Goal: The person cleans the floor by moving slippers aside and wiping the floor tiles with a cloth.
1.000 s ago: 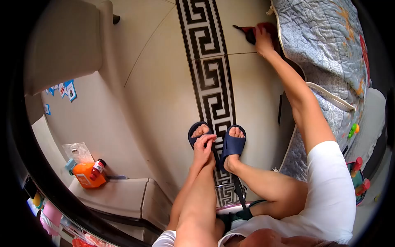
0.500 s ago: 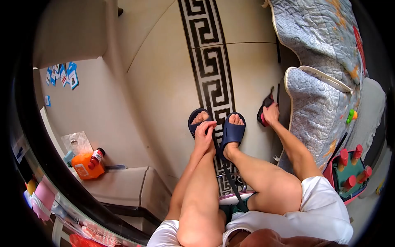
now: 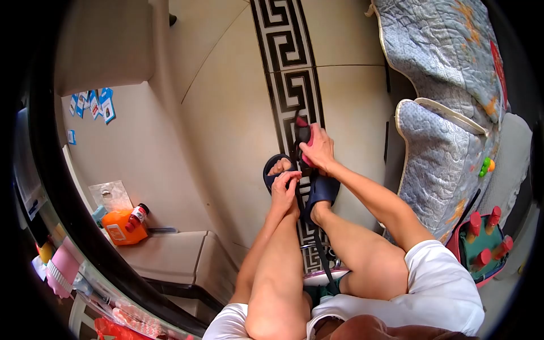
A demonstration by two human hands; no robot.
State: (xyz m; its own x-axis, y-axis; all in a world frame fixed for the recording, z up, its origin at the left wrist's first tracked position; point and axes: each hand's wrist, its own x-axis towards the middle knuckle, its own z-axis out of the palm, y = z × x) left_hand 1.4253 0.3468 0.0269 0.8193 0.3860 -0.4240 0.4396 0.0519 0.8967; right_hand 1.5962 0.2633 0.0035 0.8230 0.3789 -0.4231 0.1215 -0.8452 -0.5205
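My right hand (image 3: 319, 149) is closed around a black-and-pink item (image 3: 303, 131), soft-looking, whose kind I cannot make out. It holds this over the patterned floor strip, in front of the right navy slipper (image 3: 324, 190) and partly covering its toe end. Beside the left navy slipper (image 3: 271, 174) is my left hand (image 3: 285, 186), its fingers loosely bent, thumb apart from them and nothing visible between. The left forearm runs along the outside of the left leg. Both feet are in the slippers.
At the right, quilted blue-grey covers (image 3: 436, 141) hang down, with a red-rimmed bin (image 3: 479, 246) of red-capped bottles below. To the left, a beige sofa (image 3: 170, 255) carries an orange container (image 3: 122, 228), a small red bottle (image 3: 137, 217) and blue-white cards (image 3: 106, 105).
My right hand has brought the black-and-pink item leftward from beside the quilted covers to the front of the right slipper. The left hand stays near the left foot, its fingers slightly more parted.
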